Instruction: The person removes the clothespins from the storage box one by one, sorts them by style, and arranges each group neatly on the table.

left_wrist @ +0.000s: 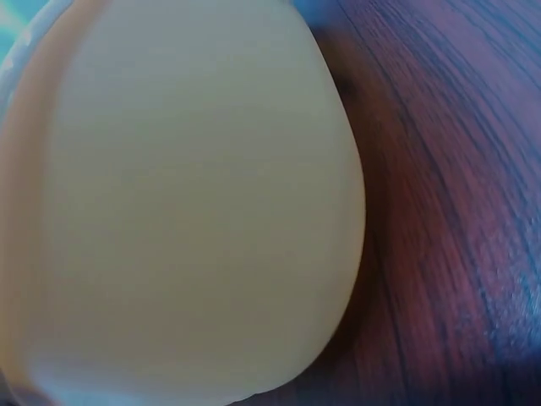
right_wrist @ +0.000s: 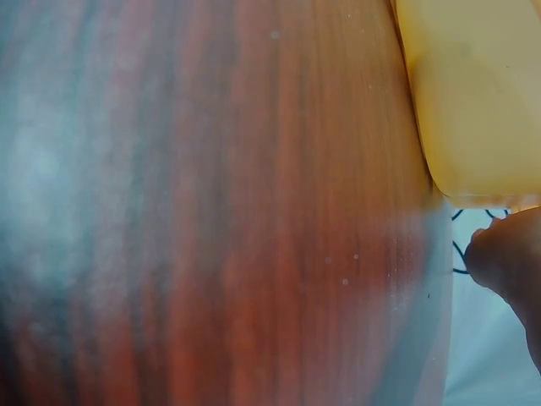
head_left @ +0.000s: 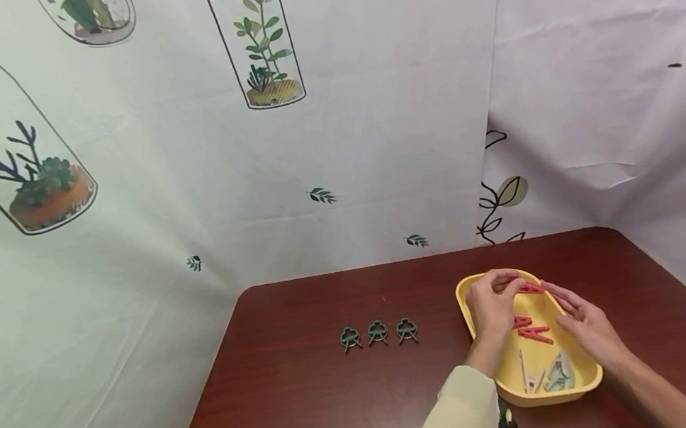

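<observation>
Two hands meet over the far end of a yellow tray [head_left: 548, 398] on a dark red counter [head_left: 301, 397]. The left hand [head_left: 492, 301] appears to pinch a red clip [head_left: 532, 288]; the right hand [head_left: 589, 330], fingers loosely extended, seems to touch its other end. Pale clips [head_left: 558, 373] lie nearer in the tray; three green clips [head_left: 377, 332] lie in a row outside. The step looks like handling one clip, and the next move probably calls for a steady pinch, clear of the rim
</observation>
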Demonstrator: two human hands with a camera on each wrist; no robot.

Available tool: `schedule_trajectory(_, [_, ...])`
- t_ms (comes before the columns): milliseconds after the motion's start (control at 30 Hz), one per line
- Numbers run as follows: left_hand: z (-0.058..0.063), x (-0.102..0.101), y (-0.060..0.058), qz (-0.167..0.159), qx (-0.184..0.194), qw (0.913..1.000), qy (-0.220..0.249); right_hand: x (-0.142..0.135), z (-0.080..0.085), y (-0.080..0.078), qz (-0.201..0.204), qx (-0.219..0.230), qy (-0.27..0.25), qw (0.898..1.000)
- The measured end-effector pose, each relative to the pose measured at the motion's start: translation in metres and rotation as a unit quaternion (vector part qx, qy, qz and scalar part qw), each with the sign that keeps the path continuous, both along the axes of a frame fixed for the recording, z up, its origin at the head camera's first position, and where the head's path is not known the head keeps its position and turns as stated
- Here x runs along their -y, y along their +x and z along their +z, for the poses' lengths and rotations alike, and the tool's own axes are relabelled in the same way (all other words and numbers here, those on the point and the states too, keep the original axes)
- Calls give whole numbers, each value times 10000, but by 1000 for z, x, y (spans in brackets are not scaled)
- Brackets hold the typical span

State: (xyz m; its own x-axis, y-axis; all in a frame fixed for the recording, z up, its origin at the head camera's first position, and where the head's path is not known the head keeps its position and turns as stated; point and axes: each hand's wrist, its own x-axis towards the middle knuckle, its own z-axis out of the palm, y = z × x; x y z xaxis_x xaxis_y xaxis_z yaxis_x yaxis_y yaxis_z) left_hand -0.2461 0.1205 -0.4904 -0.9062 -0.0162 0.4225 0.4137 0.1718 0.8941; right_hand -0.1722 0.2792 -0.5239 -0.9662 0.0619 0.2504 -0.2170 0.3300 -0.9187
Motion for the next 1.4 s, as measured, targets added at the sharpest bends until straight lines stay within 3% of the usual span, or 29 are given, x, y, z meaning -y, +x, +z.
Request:
schedule_trajectory(367, [4,1,2,-80,-101,9971,754,1,0,1,-40,10,6,10000])
schedule_trajectory(667, [6,1,3,-258,162,9894,1422,1,0,3,-64,69,-3,10000])
schedule_trajectory(900, [6,4,2,-422,127,9870,1545,2,3,0,-64,25,28,10000])
schedule_trajectory(1133, [12,17,6,-591,166,9857,1572,3,4,-1,-50,164,32,9998])
schedule_trajectory(1400, [20,43,-1,-744,61,9782,1938,2,2,0,-81,140,35,9999])
